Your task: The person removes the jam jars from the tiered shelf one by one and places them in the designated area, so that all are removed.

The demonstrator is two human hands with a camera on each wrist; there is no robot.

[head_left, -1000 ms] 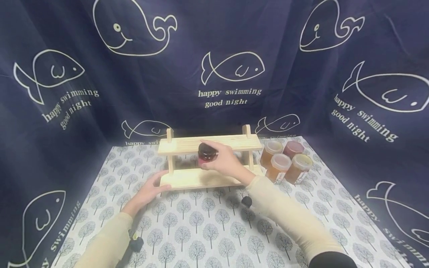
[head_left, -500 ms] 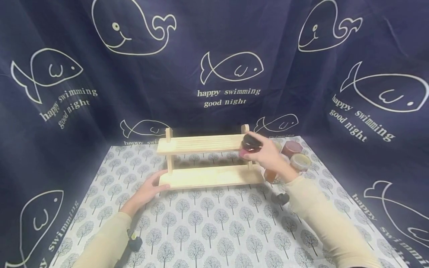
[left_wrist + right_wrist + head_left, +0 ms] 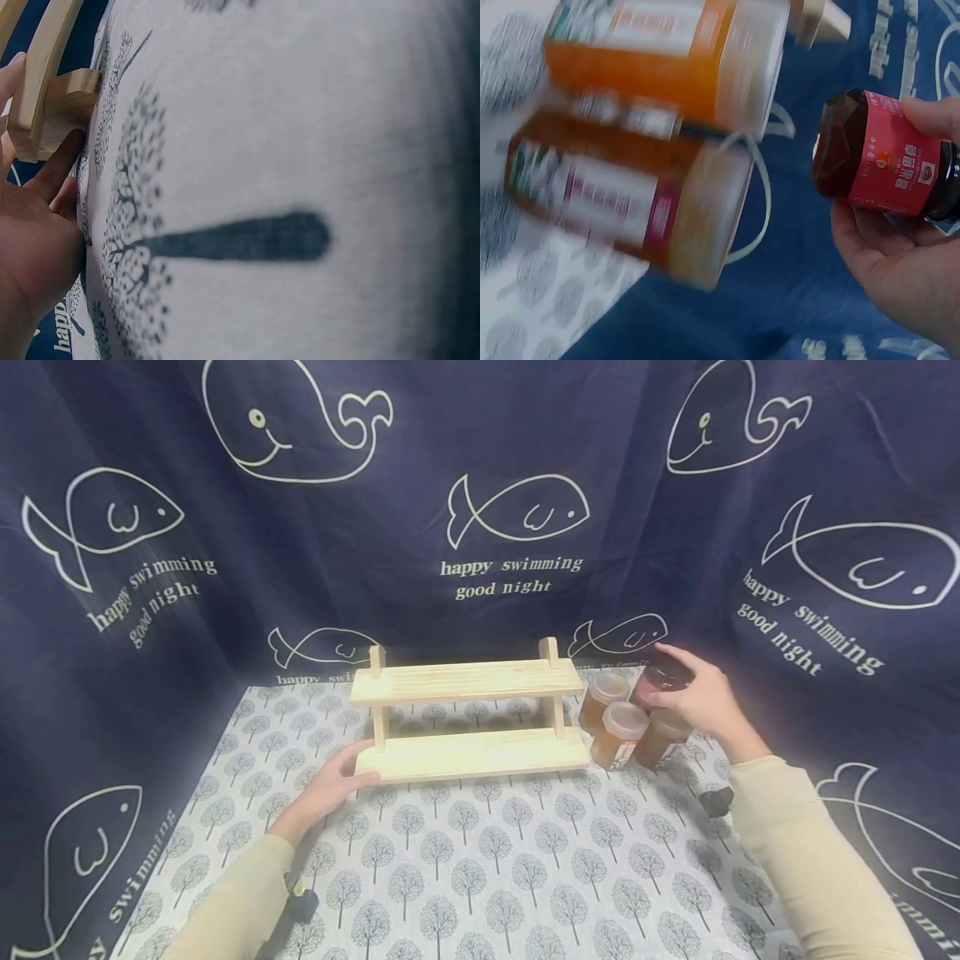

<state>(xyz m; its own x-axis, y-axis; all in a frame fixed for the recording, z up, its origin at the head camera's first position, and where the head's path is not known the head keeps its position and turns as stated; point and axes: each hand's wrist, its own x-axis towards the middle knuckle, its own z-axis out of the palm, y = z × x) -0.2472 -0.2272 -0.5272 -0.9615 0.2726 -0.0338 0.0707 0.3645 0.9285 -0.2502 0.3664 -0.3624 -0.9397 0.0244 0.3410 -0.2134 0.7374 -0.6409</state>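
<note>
At the left end of a two-tier wooden shelf (image 3: 465, 756), my left hand (image 3: 334, 783) grips the lower board. The left wrist view has the thumb on one side of that board and fingers on the other. Off to the right, my right hand (image 3: 705, 697) holds a small glass jar (image 3: 889, 161) with a red label, black lid and dark contents. The right wrist view shows it tilted on its side, pinched between thumb and fingers. In the head view this jar is over the back right of a group of larger jars, partly covering them.
Amber-filled jars with pale lids stand right of the shelf: one at the back (image 3: 606, 693), one in front (image 3: 622, 735), one to the right (image 3: 662, 742). A tree-print cloth (image 3: 465, 860) covers the table. A dark blue curtain (image 3: 517, 627) hangs close behind.
My right hand has carried the red-labelled jar from the middle of the shelf rightward to above the larger jars. My left hand keeps its place on the shelf.
</note>
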